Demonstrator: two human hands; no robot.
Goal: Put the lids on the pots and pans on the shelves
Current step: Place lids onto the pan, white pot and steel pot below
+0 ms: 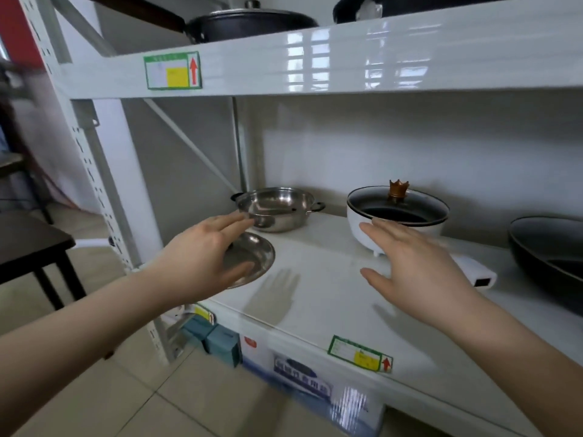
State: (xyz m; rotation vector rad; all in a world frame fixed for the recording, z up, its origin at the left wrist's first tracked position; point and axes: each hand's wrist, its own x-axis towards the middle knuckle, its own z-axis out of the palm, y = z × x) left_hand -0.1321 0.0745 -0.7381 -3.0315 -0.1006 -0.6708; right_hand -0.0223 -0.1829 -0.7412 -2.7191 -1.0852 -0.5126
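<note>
1. White metal shelving [315,63] fills my view, with a pale wall behind it and beige floor tiles below; green-bordered labels with a yellow patch and a red arrow are stuck on the front edges of the upper [173,70] and middle boards
2. Taking the steel pot [277,208] on the middle shelf [318,294] as my landmark: it stands uncovered near the back left of that board, shiny inside, with small dark handles at each side
3. Just in front of the pot lies its steel lid [252,258], flat on the shelf close to the front left corner
4. My left hand [202,257] is spread open over the lid, fingers extended and apart, thumb low over the lid's near edge and fingertips reaching towards the pot's rim; I cannot tell whether it touches the lid, and it grips nothing
5. To the right of the pot stands a white electric pot [372,231] already covered by a glass lid [397,206] with a brown crown-shaped knob [399,189]
6. My right hand [419,263] is open too, palm turned left and fingers straight, held in front of the white pot and empty
7. Far right of the steel pot, a dark pan [549,250] sits partly out of view with no lid on it
8. Above the steel pot, on the upper board, a black pan [249,25] wears its lid
9. Below the steel pot's shelf, boxes [220,340] sit on the floor level
</note>
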